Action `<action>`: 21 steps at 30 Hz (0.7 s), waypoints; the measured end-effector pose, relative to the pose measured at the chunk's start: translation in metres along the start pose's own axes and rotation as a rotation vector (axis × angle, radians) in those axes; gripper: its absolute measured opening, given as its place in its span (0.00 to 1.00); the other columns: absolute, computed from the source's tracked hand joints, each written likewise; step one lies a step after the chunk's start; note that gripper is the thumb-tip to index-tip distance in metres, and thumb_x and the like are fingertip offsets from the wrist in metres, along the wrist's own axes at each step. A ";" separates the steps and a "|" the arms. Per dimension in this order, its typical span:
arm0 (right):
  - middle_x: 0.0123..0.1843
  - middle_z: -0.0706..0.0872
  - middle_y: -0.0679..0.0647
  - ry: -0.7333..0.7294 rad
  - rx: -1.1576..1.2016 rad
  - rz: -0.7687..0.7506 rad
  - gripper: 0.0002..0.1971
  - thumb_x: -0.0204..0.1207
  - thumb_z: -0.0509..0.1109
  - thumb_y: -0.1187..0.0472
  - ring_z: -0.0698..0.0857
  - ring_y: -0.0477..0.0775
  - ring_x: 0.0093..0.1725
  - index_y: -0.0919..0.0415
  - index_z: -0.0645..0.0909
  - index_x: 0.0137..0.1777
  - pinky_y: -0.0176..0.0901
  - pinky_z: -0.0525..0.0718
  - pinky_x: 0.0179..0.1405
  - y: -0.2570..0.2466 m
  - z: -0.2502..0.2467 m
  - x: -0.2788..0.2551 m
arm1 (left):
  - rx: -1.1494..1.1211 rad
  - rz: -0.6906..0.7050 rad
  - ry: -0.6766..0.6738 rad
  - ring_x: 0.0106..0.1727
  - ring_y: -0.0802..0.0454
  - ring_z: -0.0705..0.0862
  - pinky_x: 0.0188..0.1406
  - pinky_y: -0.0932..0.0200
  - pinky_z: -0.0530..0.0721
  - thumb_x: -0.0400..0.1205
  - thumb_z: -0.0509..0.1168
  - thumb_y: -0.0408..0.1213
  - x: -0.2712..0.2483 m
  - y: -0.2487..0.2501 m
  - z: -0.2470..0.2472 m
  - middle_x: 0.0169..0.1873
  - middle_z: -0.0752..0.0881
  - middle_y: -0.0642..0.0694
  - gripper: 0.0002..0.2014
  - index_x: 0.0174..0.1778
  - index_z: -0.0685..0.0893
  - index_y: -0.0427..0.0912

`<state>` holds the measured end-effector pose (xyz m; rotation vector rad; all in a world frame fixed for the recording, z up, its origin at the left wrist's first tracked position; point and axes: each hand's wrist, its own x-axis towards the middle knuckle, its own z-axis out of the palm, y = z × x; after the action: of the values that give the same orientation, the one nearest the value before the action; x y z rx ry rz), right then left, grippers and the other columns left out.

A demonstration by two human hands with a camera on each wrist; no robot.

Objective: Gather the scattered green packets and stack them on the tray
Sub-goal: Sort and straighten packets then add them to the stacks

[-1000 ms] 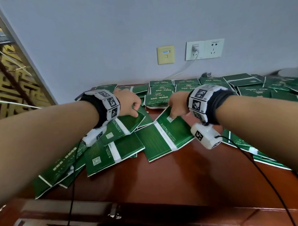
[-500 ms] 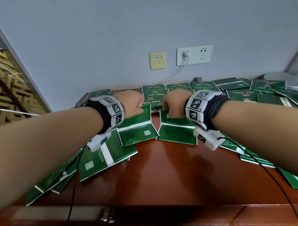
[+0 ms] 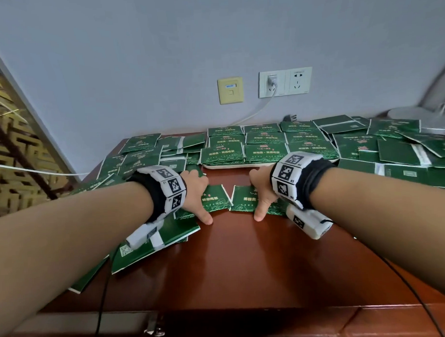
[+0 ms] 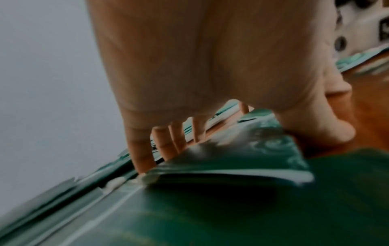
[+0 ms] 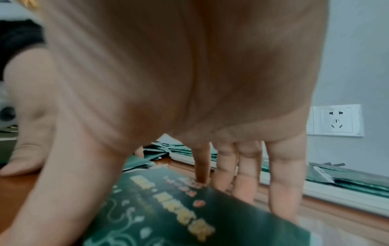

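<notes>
While both arms reach in from the lower corners of the head view, we see the left hand (image 3: 195, 194) and right hand (image 3: 264, 192) side by side at mid-frame, each over its own green packet on the desk (image 3: 245, 263). Left hand: fingers spread and pointing down, tips at the far edge of the left packet (image 3: 215, 199), thumb stretched toward us along its near side; left wrist view shows the fingers (image 4: 143, 153) straight, standing on edge of the packet (image 4: 242, 158), thumb out on bare wood. Fingers are extended, not wrapped. Right hand: same pose, mirrored, over the right packet (image 3: 245, 199); right wrist view shows fingers (image 5: 282, 183) straight down behind the packet (image 5: 168, 208), thumb planted on the desk at left of frame. We cannot tell if either packet is lifted off the wood; the near edges look tilted up.

Tray (image 3: 266, 163) sits just above the hands in the head view, against the wall, covered by rows of packets (image 3: 265, 151). Loose packets (image 3: 145, 156) pile at upper left of the desk, more at right (image 3: 392, 152), and some under the left forearm at lower left (image 3: 168, 235). Wall sockets (image 3: 285, 82) sit above centre, one with a plug and white cable. Grey lamp base (image 3: 426, 121) at far right.
</notes>
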<state>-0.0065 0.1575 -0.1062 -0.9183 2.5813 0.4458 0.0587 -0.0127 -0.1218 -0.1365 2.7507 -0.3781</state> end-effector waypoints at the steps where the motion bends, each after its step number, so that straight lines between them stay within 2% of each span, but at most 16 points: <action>1: 0.58 0.84 0.57 -0.002 0.024 0.004 0.47 0.57 0.82 0.37 0.84 0.61 0.55 0.66 0.71 0.69 0.52 0.83 0.51 0.000 0.000 -0.001 | -0.019 -0.006 -0.001 0.66 0.45 0.73 0.59 0.51 0.74 0.62 0.73 0.70 0.001 0.000 0.001 0.65 0.72 0.42 0.52 0.76 0.65 0.44; 3: 0.59 0.83 0.57 -0.028 0.040 0.006 0.44 0.60 0.81 0.39 0.84 0.60 0.57 0.65 0.71 0.70 0.49 0.80 0.46 0.000 -0.001 -0.004 | -0.054 -0.009 -0.004 0.66 0.45 0.73 0.58 0.52 0.74 0.63 0.73 0.68 0.002 0.000 0.002 0.64 0.72 0.42 0.52 0.77 0.65 0.43; 7: 0.61 0.84 0.56 -0.068 0.016 0.019 0.43 0.61 0.81 0.40 0.84 0.60 0.59 0.64 0.73 0.71 0.50 0.81 0.53 -0.005 -0.003 -0.001 | -0.057 -0.017 0.000 0.67 0.45 0.73 0.59 0.52 0.73 0.64 0.73 0.67 0.001 0.002 0.003 0.66 0.72 0.42 0.51 0.77 0.64 0.42; 10: 0.61 0.84 0.57 -0.044 0.037 0.037 0.44 0.61 0.82 0.43 0.84 0.60 0.58 0.66 0.72 0.72 0.49 0.79 0.45 -0.008 -0.004 -0.001 | -0.046 -0.035 0.000 0.68 0.44 0.73 0.61 0.50 0.73 0.65 0.74 0.66 -0.001 0.005 0.003 0.67 0.73 0.42 0.50 0.76 0.65 0.42; 12: 0.60 0.84 0.57 -0.036 0.041 0.040 0.44 0.60 0.83 0.44 0.85 0.60 0.57 0.66 0.72 0.71 0.49 0.78 0.43 -0.009 -0.005 -0.002 | -0.057 -0.039 -0.001 0.69 0.44 0.73 0.61 0.49 0.73 0.65 0.74 0.66 -0.002 0.005 0.003 0.67 0.73 0.42 0.49 0.76 0.65 0.42; 16: 0.57 0.85 0.56 -0.048 0.046 0.043 0.44 0.59 0.83 0.43 0.85 0.60 0.55 0.65 0.73 0.70 0.50 0.80 0.46 -0.009 -0.005 -0.003 | -0.066 -0.052 -0.013 0.67 0.43 0.73 0.60 0.49 0.74 0.65 0.74 0.66 -0.003 0.005 0.003 0.66 0.74 0.41 0.49 0.75 0.65 0.41; 21: 0.60 0.84 0.57 -0.042 0.011 0.049 0.44 0.61 0.81 0.41 0.85 0.61 0.57 0.66 0.72 0.72 0.50 0.79 0.46 -0.012 -0.005 -0.006 | -0.044 -0.054 -0.036 0.67 0.42 0.74 0.59 0.49 0.75 0.66 0.74 0.65 -0.004 0.009 -0.002 0.66 0.74 0.40 0.47 0.73 0.65 0.40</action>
<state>0.0045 0.1497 -0.1013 -0.8348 2.5702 0.4596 0.0611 -0.0032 -0.1213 -0.2267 2.7250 -0.3258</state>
